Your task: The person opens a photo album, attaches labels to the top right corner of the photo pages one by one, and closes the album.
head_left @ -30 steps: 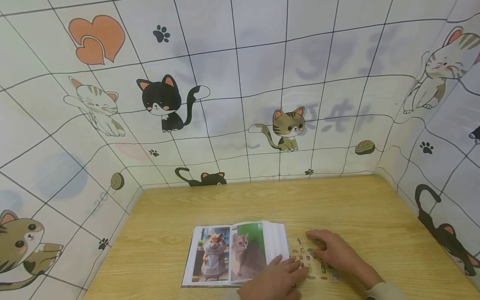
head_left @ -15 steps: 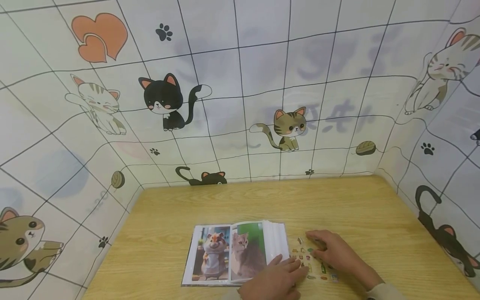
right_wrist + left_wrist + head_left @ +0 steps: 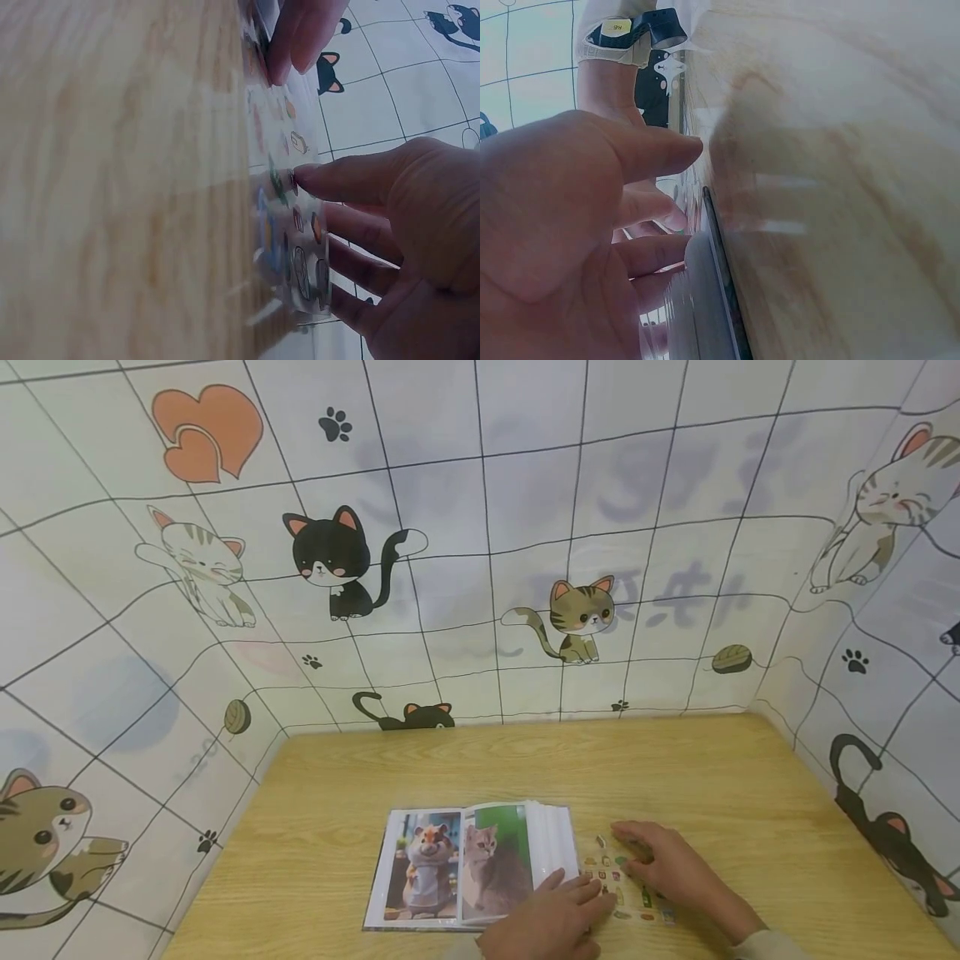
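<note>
Sticker sheet lies under the flat right hand (fingers straight), beside album.

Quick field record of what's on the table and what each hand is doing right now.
surface: wooden table
album: photo album lying open, hamster and cat pictures showing
sheet: clear sticker sheet flat on the table, right of the album
left hand: left hand rests at the album's right edge, fingers reaching the sheet
right hand: right hand lies on the sheet, fingers straight, fingertip on a sticker
backdrop: cat-print wall
</note>
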Demonstrator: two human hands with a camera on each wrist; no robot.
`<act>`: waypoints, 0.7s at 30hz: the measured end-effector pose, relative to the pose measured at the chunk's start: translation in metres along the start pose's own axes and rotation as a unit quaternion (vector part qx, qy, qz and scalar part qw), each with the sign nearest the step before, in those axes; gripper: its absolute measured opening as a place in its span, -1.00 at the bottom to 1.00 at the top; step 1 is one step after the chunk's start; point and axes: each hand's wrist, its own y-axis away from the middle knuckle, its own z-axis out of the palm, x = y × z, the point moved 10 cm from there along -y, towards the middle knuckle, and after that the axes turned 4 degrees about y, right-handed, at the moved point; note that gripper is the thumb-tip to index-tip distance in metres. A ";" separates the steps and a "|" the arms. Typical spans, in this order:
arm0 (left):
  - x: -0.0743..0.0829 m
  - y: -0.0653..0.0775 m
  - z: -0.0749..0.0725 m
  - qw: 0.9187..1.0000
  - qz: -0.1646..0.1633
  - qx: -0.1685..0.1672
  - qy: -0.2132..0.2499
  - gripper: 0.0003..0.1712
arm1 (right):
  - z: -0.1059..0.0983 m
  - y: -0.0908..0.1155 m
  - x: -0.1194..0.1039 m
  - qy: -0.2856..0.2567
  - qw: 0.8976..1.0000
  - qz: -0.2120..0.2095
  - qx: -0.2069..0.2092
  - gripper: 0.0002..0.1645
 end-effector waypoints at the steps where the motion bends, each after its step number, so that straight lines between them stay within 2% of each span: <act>1: 0.000 0.000 0.000 1.000 0.000 0.000 -0.002 -0.33 | 0.000 0.000 0.000 -0.003 1.000 -0.001 0.000 -0.35; 6: 0.002 0.001 -0.003 1.000 0.001 0.004 -0.003 -0.32 | -0.002 0.001 -0.003 -0.035 0.999 -0.013 -0.003 -0.31; 10: 0.002 0.002 -0.005 1.000 0.003 0.011 0.004 -0.34 | -0.007 0.000 -0.004 -0.054 0.998 -0.016 0.013 -0.31; 16: 0.001 0.001 -0.004 1.000 0.007 0.014 0.012 -0.36 | -0.014 -0.005 -0.004 -0.039 0.998 -0.007 0.039 -0.44; 21: -0.001 0.000 -0.004 0.999 0.007 0.018 0.035 -0.38 | -0.015 -0.010 0.000 -0.032 0.999 0.010 0.036 -0.58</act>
